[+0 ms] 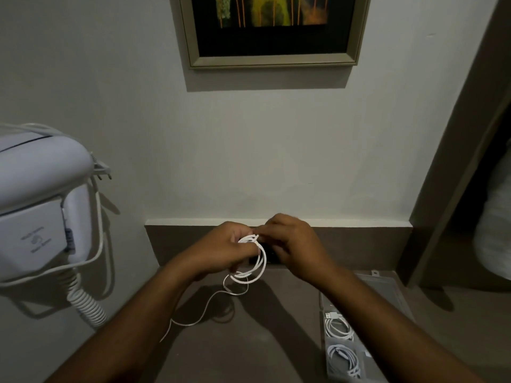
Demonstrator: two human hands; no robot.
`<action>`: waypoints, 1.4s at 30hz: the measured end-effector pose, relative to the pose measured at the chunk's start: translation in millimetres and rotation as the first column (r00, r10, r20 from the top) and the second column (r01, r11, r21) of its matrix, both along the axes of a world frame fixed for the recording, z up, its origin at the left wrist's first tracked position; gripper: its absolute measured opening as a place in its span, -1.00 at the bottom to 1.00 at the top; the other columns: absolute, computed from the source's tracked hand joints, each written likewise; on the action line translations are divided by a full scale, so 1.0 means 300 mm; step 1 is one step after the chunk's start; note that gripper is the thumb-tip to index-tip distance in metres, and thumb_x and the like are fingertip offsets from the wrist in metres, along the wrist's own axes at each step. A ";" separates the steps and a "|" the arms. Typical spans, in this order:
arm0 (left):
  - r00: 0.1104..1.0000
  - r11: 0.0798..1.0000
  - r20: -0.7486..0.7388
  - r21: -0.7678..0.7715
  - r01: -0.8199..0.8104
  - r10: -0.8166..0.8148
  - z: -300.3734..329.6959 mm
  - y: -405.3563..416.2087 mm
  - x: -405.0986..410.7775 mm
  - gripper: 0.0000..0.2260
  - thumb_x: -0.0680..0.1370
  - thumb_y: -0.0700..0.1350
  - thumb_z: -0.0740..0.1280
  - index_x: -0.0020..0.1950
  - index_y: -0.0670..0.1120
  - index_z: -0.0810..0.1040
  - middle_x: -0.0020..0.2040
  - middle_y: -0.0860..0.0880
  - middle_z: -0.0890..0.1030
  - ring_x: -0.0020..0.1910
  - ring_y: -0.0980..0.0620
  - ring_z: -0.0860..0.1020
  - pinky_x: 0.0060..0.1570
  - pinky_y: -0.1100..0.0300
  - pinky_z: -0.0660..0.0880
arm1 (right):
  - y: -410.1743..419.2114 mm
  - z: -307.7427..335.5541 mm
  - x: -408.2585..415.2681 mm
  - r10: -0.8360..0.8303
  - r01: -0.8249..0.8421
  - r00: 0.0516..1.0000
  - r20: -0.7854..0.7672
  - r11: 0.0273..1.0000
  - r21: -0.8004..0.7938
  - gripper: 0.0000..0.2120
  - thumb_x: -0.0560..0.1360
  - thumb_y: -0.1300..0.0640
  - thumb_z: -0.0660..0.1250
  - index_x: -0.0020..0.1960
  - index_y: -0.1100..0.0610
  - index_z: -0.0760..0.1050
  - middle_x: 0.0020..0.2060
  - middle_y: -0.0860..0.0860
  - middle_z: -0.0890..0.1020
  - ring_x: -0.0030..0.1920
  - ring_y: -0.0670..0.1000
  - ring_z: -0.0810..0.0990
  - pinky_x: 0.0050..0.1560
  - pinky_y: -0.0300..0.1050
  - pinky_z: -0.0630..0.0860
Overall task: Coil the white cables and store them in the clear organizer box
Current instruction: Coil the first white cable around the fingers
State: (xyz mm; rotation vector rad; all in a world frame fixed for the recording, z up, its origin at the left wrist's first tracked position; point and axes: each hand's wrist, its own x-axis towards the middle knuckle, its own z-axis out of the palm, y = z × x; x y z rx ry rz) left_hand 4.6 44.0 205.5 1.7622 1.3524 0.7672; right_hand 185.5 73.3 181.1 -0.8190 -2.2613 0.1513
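**Mid-coil, with a tail left to gather**

Both hands are raised over the counter (249, 341), working one white cable (255, 261). The left hand (226, 250) is closed around a bunch of loops, which hang from it as a rough ring. The right hand (290, 244) is just beside it, fingers curled in toward the top of the ring; it appears to pinch a strand there, though the fingertips are blurred and the grip cannot be told for sure.

Below the ring, the cable's loose tail (193, 319) snakes down and left across the counter and off its near edge.

The box (367, 313) lies open on the counter, right of the ring and nearer the person. Two coiled cables (338, 327) already sit in its compartments.

The step in hand looks like winding. The next move probably calls for drawing the tail up in further loops, keeping the ring firmly held, then carrying it right to a free compartment.
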 end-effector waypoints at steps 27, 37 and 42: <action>0.939 0.958 0.326 -0.219 0.184 -0.106 -0.003 0.059 -0.011 -0.89 0.44 -0.30 0.31 -0.27 -0.20 0.58 -0.44 -0.12 0.60 -0.50 0.02 0.57 -0.43 0.25 0.56 | -0.031 -0.094 -0.042 -0.161 -0.264 0.807 -0.569 0.762 -0.591 -0.90 0.48 0.31 0.33 -0.16 0.19 0.59 -0.40 0.08 0.63 -0.43 -0.05 0.61 -0.42 -0.14 0.56; 0.991 0.990 0.119 0.119 -0.072 0.058 -0.046 0.067 0.033 -0.92 0.47 -0.10 0.45 -0.09 -0.06 0.71 -0.26 -0.03 0.72 -0.26 0.10 0.64 -0.18 0.24 0.54 | -0.003 -0.108 -0.009 -0.250 -0.138 0.784 -0.568 0.822 -0.552 -0.86 0.50 0.27 0.34 -0.18 0.08 0.57 -0.33 0.01 0.63 -0.31 -0.07 0.56 -0.29 -0.15 0.50; 0.989 0.984 0.116 0.143 -0.108 0.092 -0.059 0.058 0.063 -0.91 0.51 -0.13 0.41 -0.11 -0.13 0.68 -0.32 -0.15 0.68 -0.35 0.12 0.60 -0.27 0.31 0.50 | 0.002 -0.115 -0.004 -0.326 -0.219 0.728 -0.602 0.723 -0.656 -0.85 0.52 0.29 0.28 -0.14 0.17 0.61 -0.32 0.02 0.66 -0.32 -0.10 0.59 -0.29 -0.25 0.49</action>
